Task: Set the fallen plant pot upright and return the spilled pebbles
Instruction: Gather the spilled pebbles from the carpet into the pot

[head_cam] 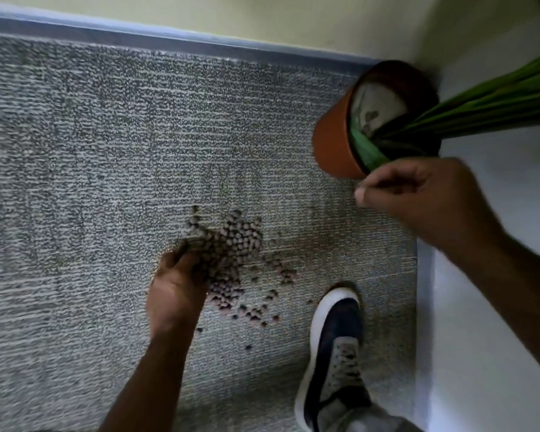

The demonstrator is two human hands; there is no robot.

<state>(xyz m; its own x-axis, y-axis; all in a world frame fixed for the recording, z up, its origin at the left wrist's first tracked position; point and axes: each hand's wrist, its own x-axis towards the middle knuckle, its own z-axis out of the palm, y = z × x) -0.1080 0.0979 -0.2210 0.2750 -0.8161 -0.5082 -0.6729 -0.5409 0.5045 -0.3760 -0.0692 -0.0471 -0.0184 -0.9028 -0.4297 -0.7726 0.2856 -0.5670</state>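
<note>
A terracotta plant pot point(334, 141) leans tilted at the carpet's far right corner, its mouth facing me, with long green leaves point(493, 104) stretching right. Pale filling and a few pebbles show inside. Spilled brown pebbles point(240, 241) lie in a pile on the grey carpet, with strays scattered toward me. My left hand point(178, 285) digs into the pile's left side, fingers curled around pebbles and blurred. My right hand point(418, 198) hovers just below the pot's rim, fingers curled with the thumb against them. Nothing shows inside it.
The grey carpet point(106, 151) ends at a blue skirting point(169, 39) along the yellow wall. A white floor strip point(480, 338) runs along the right. My dark shoe with a white sole point(334, 347) stands on the carpet right of the pebbles.
</note>
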